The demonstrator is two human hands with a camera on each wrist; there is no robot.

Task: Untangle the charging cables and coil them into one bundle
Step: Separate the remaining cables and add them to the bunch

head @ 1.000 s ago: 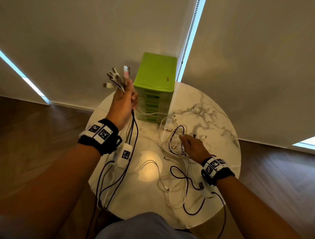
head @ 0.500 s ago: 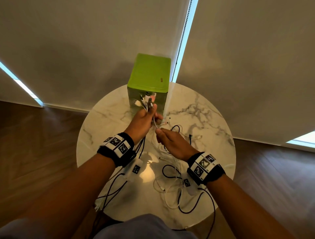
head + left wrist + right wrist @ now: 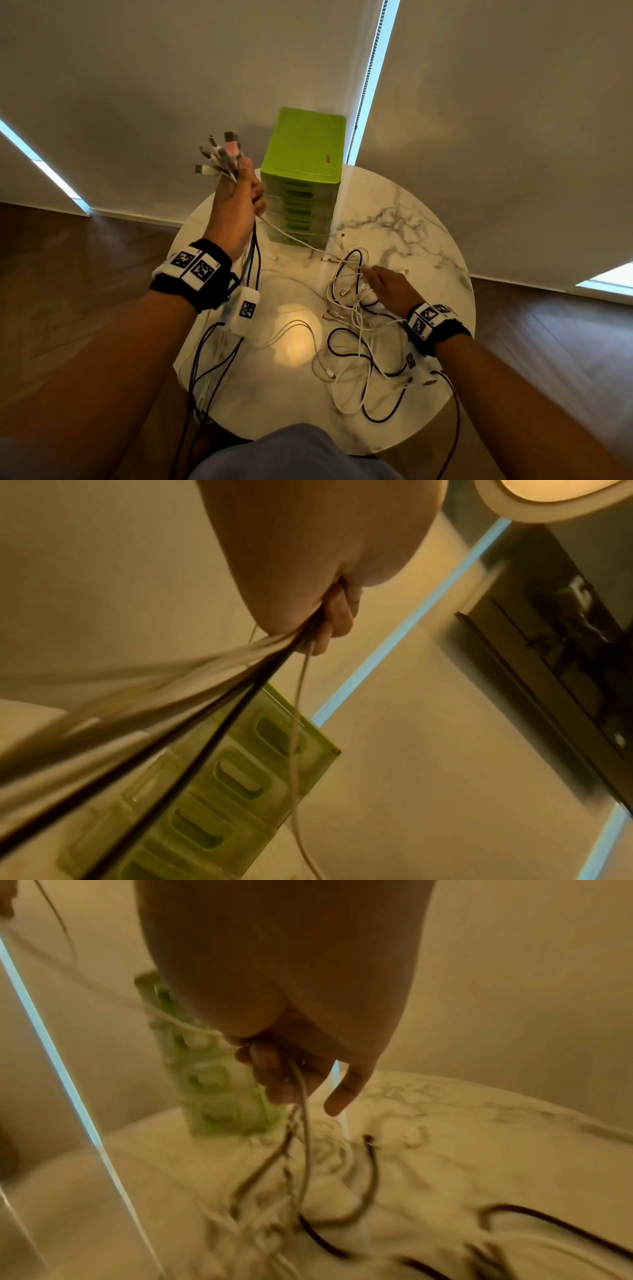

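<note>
My left hand (image 3: 239,202) is raised above the table's left side and grips a bunch of cable ends (image 3: 219,156), plugs fanning out above the fist. Black and white cables (image 3: 251,260) hang from it past the wrist and over the table edge; in the left wrist view the cables (image 3: 219,696) leave the closed fist (image 3: 329,620). One white cable (image 3: 291,236) runs taut from that fist to my right hand (image 3: 383,287), which rests low on the tangle of white and black cables (image 3: 359,342) on the table's right side. In the right wrist view my fingers (image 3: 274,1074) pinch a white cable (image 3: 303,1123).
A round white marble table (image 3: 411,226) holds everything. A green plastic drawer unit (image 3: 303,178) stands at its far edge, just right of my left hand. Roller blinds hang behind, dark wood floor lies around, and my knee (image 3: 291,452) is at the near edge.
My left hand rose up and to the left with the cable ends, away from the right hand. My right hand dropped back down onto the tangle, drawing one white cable taut between them.
</note>
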